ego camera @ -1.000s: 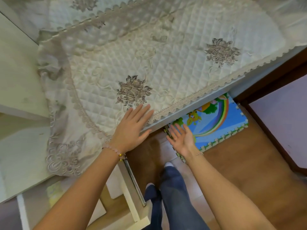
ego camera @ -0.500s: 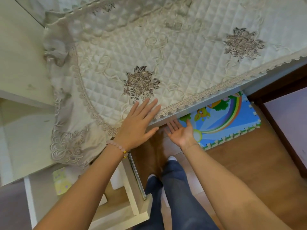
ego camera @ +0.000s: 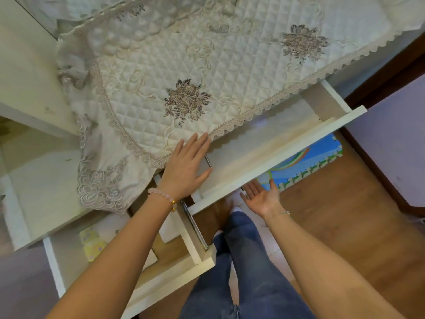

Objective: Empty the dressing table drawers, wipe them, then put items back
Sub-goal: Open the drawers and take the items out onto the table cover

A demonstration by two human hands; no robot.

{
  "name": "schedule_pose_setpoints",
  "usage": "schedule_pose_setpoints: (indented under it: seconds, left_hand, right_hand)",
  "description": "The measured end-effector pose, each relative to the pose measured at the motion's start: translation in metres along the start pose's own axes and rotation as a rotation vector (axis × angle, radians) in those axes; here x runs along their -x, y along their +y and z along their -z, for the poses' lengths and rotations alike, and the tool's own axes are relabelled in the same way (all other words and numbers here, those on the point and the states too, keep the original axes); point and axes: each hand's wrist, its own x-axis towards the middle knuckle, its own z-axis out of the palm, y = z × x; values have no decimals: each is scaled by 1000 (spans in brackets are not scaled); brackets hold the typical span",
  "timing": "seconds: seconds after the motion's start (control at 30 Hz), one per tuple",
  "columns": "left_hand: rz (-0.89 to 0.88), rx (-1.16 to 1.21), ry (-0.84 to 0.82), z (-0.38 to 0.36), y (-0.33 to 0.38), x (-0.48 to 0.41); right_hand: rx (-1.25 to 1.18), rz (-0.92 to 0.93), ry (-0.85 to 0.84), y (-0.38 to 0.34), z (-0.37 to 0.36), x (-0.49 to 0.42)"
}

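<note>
Wide drawer (ego camera: 264, 141), centre right of frame, stands open beneath the desk (ego camera: 379, 63), which is covered by a quilted lace-edged cloth (ego camera: 184, 65). Left hand (ego camera: 186, 169) lies flat at frame centre on the cloth's lace edge and over the drawer's left corner, fingers straight and close together. Right hand (ego camera: 262, 196) is palm up just below the drawer front, fingers straight and slightly apart, reaching under it; contact cannot be confirmed. A second drawer (ego camera: 161, 279), lower left, is also open and holds a yellow packet (ego camera: 93, 246). A coloured foam mat (ego camera: 305, 164) lies on the wooden floor, right of centre.
</note>
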Motion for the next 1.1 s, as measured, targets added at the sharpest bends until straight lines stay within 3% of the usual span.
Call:
schedule_pose_setpoints:
  seconds: [0.57, 0.87, 1.0, 1.1]
  left_hand:
    - [-21, -15, -7, 2, 7, 4]
    - [17, 0, 1, 4, 17, 12]
    - [-21, 9, 26, 6, 32, 25]
    - [-66, 18, 53, 11, 47, 38]
  right_hand:
    - [-77, 92, 178, 21, 113, 66]
    - [-80, 116, 93, 21, 123, 86]
    - [40, 209, 54, 18, 125, 100]
    - [204, 383, 54, 10, 123, 121]
